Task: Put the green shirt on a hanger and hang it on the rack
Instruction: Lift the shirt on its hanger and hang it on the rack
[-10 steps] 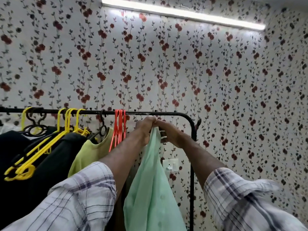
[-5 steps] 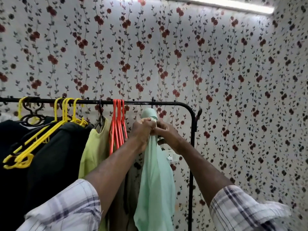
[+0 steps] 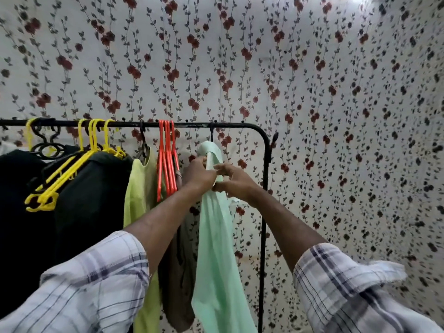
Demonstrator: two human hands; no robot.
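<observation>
The mint green shirt (image 3: 216,236) hangs from a dark hanger hook (image 3: 212,133) on the black rack bar (image 3: 197,125), near the rack's right end. Its collar shows just below the hook. My left hand (image 3: 198,174) pinches the shirt's front just under the collar. My right hand (image 3: 231,180) touches the same spot from the right, fingers curled on the fabric. The hanger's body is hidden inside the shirt.
Left of the shirt hang a brown garment (image 3: 179,272), empty orange hangers (image 3: 167,162), a yellow-green top (image 3: 139,195), black clothes (image 3: 84,205) and yellow hangers (image 3: 62,174). The rack's right post (image 3: 264,224) stands close to the shirt. Floral wallpaper covers the wall behind.
The shirt's hanger went up onto the bar and now hangs there. Both hands dropped from the bar to the shirt's front below the collar. The camera tilted down slightly.
</observation>
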